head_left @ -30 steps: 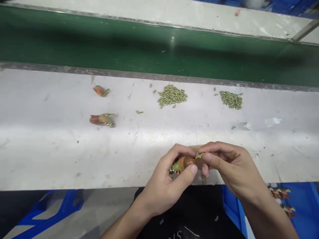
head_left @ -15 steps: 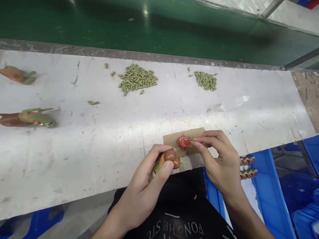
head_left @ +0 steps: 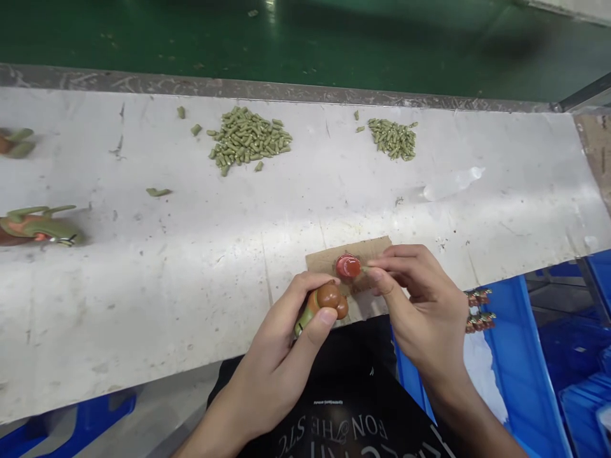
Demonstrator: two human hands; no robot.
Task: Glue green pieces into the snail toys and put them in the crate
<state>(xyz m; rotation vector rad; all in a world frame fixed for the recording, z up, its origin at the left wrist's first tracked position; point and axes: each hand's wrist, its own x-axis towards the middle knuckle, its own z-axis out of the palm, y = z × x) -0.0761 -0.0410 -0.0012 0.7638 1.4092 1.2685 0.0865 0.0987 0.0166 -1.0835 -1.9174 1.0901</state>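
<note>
Right hand point(head_left: 424, 305) has moved from the figure point(head_left: 328, 296) to the red cap point(head_left: 347, 266) on the card point(head_left: 319, 259) since a second ago — fingers pinching a green piece point(head_left: 365, 270) there — while left hand point(head_left: 281, 343) has fingers round the figure, brown end up, near the edge of the bench point(head_left: 200, 286).

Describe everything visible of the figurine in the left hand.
The figurine looks like glossy painted plastic. Two rounded brown lobes show at its exposed end, angled toward the picture's right; behind them come an orange area, then a green part with a dark mark, toward lower left. The left grip holds it tilted between thumb and fingers, hiding much of it. In view it overlaps the cardboard; whether they touch is unclear.
</note>
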